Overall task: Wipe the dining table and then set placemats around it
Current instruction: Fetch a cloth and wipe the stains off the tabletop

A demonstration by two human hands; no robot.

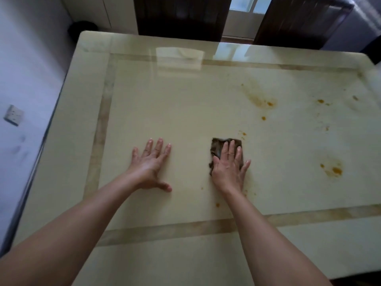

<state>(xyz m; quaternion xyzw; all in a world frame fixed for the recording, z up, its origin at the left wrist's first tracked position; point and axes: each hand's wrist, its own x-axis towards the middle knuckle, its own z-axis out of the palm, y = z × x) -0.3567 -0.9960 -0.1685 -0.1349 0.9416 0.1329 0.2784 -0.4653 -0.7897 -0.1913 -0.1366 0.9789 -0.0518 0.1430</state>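
A glossy cream dining table (185, 96) with a tan inlaid border fills the view. My right hand (228, 168) presses flat on a dark brown folded cloth (218, 146) near the table's middle; the cloth shows past my fingertips and to the left of my palm. My left hand (149, 164) lies flat on the bare tabletop to the left, fingers spread, holding nothing. Orange stains mark the right half: a smear (260, 99) toward the far side, a blotch (333, 169) at the right, and small spots (243, 134) just beyond the cloth. No placemats are in view.
Two dark wooden chairs (181, 15) (299, 21) stand at the table's far edge. A pale wall with a socket plate (13, 115) runs close along the table's left side. A dark round object (82, 28) sits on the floor at the far left corner.
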